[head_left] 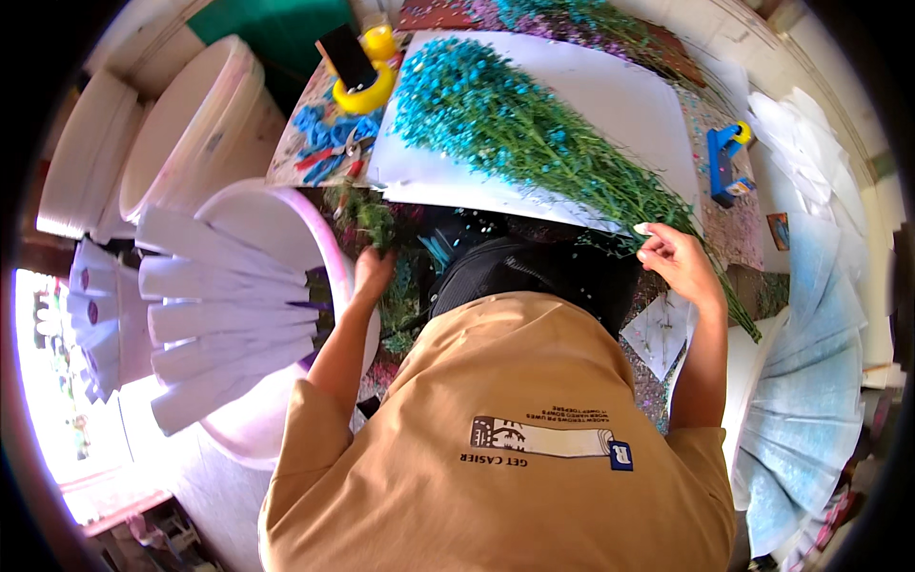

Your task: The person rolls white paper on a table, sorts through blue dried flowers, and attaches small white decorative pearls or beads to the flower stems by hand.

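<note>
A large bunch of flowers (515, 124) with small blue blooms and long green stems lies slantwise across white sheets (610, 86) on the table. My right hand (681, 267) is beside the stem end, at the near right edge of the sheets. Its fingers are curled in a pinch; what they hold, if anything, is too small to make out. Low at the table's left front edge, my left hand (373, 275) is closed around a small clump of green stems (370, 217). Its fingertips are partly hidden.
Left of me stands a white bucket (324, 229) with pleated paper wraps (229, 305). Red-handled pruning shears (353, 157), blue gloves (329, 129) and a yellow tape roll (367, 91) lie at the table's left. A blue tape dispenser (726, 167) stands right; pale blue wraps (801, 381) are nearer me.
</note>
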The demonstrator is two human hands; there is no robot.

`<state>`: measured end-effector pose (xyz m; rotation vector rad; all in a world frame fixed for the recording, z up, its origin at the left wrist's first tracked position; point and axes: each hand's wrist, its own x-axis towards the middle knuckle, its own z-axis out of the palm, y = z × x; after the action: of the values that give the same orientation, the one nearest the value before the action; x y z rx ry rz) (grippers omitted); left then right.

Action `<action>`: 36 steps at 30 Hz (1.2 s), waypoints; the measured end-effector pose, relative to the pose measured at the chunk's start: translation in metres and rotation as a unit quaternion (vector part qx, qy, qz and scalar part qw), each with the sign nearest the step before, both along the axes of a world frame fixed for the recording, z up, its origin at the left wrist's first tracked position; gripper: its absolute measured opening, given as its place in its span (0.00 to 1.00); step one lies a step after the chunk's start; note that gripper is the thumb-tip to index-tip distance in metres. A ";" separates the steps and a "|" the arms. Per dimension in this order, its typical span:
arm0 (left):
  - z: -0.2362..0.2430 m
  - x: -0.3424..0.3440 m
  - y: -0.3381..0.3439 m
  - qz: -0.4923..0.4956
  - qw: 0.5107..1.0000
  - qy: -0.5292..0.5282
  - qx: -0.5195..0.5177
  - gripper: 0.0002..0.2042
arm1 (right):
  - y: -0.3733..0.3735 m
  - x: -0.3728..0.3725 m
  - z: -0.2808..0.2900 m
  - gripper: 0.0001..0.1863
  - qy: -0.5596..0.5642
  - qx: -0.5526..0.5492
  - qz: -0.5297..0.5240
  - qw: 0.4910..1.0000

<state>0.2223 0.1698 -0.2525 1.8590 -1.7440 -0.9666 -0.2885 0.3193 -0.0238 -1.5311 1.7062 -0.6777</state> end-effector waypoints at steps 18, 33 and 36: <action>0.170 -0.053 -0.034 -0.180 0.965 -0.162 0.103 0.19 | -0.167 -0.006 0.051 0.23 -0.057 -0.132 -0.032 0.989; 0.192 -0.172 -0.016 -0.263 0.765 0.576 0.121 0.48 | -0.155 0.057 0.069 0.57 -0.045 -0.130 0.126 0.982; 0.195 -0.191 0.013 -0.314 0.702 0.602 0.215 0.27 | -0.079 0.010 0.066 0.58 -0.279 -0.189 0.033 0.941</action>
<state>0.0308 0.1824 -0.0579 0.2889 -1.2138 -2.2782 -0.2783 0.2401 0.0418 -1.4455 1.1315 -1.3200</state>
